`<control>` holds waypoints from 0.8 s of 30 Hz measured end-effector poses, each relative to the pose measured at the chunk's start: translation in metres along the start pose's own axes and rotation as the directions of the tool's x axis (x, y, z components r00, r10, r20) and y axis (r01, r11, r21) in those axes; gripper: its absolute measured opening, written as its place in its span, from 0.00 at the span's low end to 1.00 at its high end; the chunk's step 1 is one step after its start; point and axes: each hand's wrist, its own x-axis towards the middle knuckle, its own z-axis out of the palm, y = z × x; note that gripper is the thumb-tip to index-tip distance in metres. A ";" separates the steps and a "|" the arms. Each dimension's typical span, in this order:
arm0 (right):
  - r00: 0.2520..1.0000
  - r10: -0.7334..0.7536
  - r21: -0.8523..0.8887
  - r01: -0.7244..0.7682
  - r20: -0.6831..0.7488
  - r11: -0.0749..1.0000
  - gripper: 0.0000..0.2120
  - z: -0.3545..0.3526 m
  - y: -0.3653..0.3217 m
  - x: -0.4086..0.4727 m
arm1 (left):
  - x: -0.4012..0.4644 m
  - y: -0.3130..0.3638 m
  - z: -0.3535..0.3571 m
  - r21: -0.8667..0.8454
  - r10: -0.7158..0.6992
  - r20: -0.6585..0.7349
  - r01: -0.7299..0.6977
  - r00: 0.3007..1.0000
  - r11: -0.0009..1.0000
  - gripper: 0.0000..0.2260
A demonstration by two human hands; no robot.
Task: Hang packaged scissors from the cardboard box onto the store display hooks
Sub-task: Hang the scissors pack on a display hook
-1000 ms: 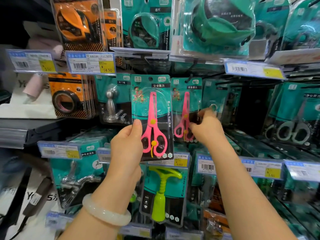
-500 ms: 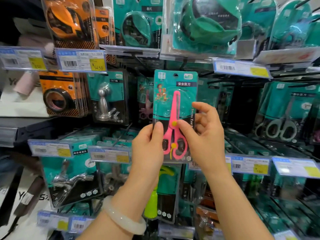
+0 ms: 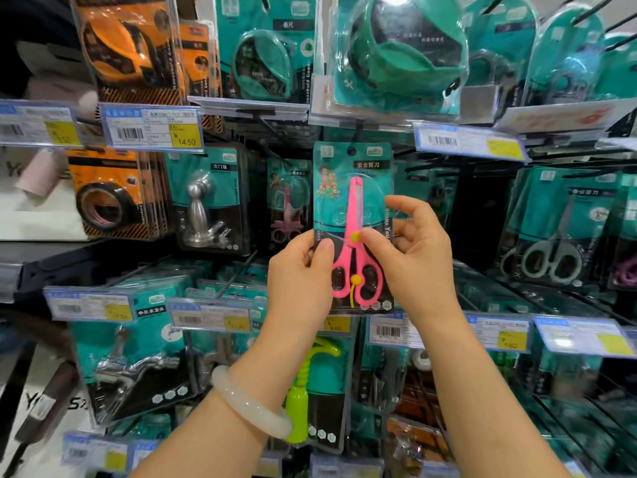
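The pack [image 3: 353, 201], a teal card with pink scissors under a clear blister, is held upright in front of the display, its hang hole [image 3: 352, 151] near the top edge and free. The left hand [image 3: 300, 270] pinches the lower left edge, thumb on the front; the right hand [image 3: 413, 250] pinches the right side, thumb tip on the blister by the yellow pivot. Both grips are closed on the pack.

It looks light and fairly stiff, though the card may flex and the blister is probably slick, so holding it low by the edges seems sound and leaves the hole clear.

More pink scissors [image 3: 287, 212] hang just behind to the left. Price tags [image 3: 468, 141] jut out overhead and could catch the card's top. The target hook is not clearly visible.
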 end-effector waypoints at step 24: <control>0.992 0.106 -0.589 -0.044 0.071 0.807 0.21 0.021 0.032 0.050 | 0.064 -0.018 0.008 0.646 -0.009 0.069 -0.038 0.998 0.762 0.17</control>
